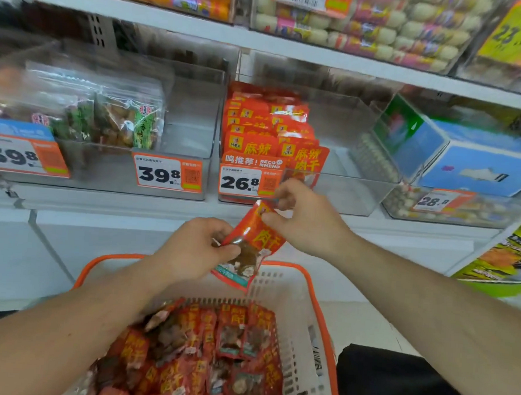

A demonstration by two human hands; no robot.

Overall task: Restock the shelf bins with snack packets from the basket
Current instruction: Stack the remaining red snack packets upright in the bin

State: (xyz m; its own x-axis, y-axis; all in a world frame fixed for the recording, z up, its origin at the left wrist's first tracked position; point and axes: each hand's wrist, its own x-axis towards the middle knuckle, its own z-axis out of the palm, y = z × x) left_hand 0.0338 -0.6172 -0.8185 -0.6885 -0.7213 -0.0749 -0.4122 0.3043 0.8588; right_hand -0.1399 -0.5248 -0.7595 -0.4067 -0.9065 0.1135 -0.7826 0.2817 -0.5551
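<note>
Both hands hold one red snack packet (251,251) above the basket, just below the shelf edge. My left hand (198,248) pinches its lower left side and my right hand (301,213) pinches its top corner. The white basket with an orange rim (308,295) sits below, filled with several red packets (207,356) of the same kind. Straight ahead stands a clear shelf bin (339,184) tagged 26.8. Rows of matching red packets (269,130) fill its left part, while its right part shows bare plastic.
A clear bin (185,107) on the left, tagged 39.8, holds green-labelled packets (129,122). On the right a blue box (469,161) lies over another bin. The upper shelf (202,29) overhangs the bins. Green packets (505,261) hang at the far right.
</note>
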